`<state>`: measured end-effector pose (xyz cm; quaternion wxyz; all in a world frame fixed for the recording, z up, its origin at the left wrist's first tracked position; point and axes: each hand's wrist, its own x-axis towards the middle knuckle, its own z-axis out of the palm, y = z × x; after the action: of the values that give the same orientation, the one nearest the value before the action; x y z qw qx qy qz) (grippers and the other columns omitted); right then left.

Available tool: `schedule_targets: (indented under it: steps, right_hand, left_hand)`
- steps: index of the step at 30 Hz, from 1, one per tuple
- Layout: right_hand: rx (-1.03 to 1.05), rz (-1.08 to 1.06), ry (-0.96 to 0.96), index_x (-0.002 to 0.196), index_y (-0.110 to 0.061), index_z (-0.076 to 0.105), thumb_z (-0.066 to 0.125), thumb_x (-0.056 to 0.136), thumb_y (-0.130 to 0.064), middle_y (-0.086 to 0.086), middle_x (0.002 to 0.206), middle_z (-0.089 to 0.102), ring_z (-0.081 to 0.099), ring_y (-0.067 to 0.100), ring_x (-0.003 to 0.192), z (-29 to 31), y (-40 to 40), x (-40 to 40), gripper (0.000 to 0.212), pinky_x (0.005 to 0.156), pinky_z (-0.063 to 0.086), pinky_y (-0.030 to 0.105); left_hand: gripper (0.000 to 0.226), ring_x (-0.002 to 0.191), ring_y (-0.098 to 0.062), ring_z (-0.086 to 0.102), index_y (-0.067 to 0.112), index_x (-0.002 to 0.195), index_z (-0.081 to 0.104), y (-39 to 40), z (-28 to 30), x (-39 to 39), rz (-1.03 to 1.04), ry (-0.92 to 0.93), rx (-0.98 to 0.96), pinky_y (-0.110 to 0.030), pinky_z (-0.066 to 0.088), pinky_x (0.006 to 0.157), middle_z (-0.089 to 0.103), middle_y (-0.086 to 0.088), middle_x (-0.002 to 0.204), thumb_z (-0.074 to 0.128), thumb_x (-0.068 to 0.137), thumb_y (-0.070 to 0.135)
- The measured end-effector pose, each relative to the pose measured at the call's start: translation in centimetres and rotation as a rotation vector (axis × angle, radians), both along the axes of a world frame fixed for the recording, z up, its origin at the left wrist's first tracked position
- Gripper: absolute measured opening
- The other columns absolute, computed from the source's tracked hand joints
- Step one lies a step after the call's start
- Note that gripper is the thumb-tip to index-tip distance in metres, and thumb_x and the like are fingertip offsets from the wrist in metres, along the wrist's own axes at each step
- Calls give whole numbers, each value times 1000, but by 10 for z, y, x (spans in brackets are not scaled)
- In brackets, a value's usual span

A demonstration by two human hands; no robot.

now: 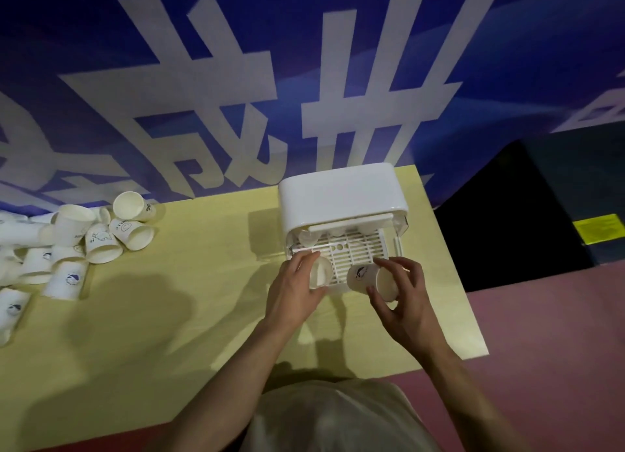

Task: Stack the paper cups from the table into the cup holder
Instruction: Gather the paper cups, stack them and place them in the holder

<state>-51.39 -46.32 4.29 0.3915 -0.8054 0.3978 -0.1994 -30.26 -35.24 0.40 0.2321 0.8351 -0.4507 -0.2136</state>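
A blue banner with big white characters fills the wall from nine o'clock round to two o'clock. Below it stretches a pale yellow table, with a pinkish floor off to its four o'clock side and a dark box at three o'clock.

Near the table's far edge, at about one o'clock from the person, stands the white cup holder, a rounded cover with a slatted tray pulled out toward the person. A few cups sit tucked under the cover at the back of the tray.

Over at nine o'clock lies a loose heap of paper cups, some upright, most tipped on their sides or upside down, several touching each other, well apart from the holder.

Both bare arms reach forward from a light shirt at six o'clock. The left hand is curled around a white cup, holding it at the near left corner of the tray. The right hand grips a second cup by its fingers and thumb, tilted on its side with the open mouth facing the person's right and a dark logo showing, just at the tray's near right edge.
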Motion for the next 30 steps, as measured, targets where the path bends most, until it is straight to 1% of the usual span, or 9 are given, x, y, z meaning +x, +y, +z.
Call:
schedule_targets:
  steps: [3,5,9,17,20,23,27,29,30]
  right_hand:
    - [-5,26,-17,139,-31,57,74,94,-29,-4,140,39,60,14,116,-1,-9,6,49,89,57,24]
    - [-5,46,-23,140,-32,56,74,94,-31,-4,140,39,59,13,117,-1,-14,10,49,90,58,28]
    - [-1,90,-29,141,-32,56,74,95,-34,-4,141,39,58,12,118,-1,-17,18,49,90,58,31]
    - [33,139,-13,143,-35,54,70,97,-40,-6,144,37,59,18,121,0,-22,32,49,93,58,36]
    - [21,146,-24,144,-34,53,69,97,-40,-6,143,38,57,15,123,2,-22,37,50,93,58,36]
    - [9,176,-23,144,-34,53,69,97,-42,-6,143,38,54,10,125,4,-20,43,50,92,57,33]
    - [-46,273,8,143,-31,54,71,98,-38,-3,145,38,52,11,125,5,-14,53,49,96,53,26]
    - [-131,329,40,143,-29,54,71,97,-37,0,146,39,51,14,126,4,-11,61,49,99,46,21]
    - [-155,342,52,143,-29,54,71,97,-36,2,147,39,51,16,126,3,-9,66,50,99,45,21]
  left_hand:
    - [76,133,-14,47,29,148,47,-8,-9,6,15,68,30,-37,48,105,45,16,148,82,82,39]
    - [77,132,-15,49,28,147,49,-15,-14,10,22,127,30,-34,44,108,49,14,146,85,79,36]
    - [77,130,-14,51,27,143,52,-26,-19,13,34,174,11,-29,41,108,52,11,142,89,76,33]
    - [84,136,-11,45,27,152,44,-22,-26,10,44,176,-35,-31,42,112,46,11,147,86,80,33]
    - [87,137,-12,44,29,152,41,-16,-23,12,34,164,-63,-32,42,112,44,11,148,88,78,33]
    - [84,138,-12,44,28,151,42,-6,-16,13,42,163,-106,-33,40,114,44,12,148,87,79,28]
    - [74,134,-5,45,30,149,43,14,-3,14,97,178,-122,-22,38,110,44,15,147,81,85,33]
    - [71,130,-5,48,30,147,45,26,2,15,122,180,-132,-26,43,108,46,15,143,80,86,36]
    - [70,128,-5,49,29,146,46,31,3,16,133,186,-141,-29,46,107,47,15,140,80,85,38]
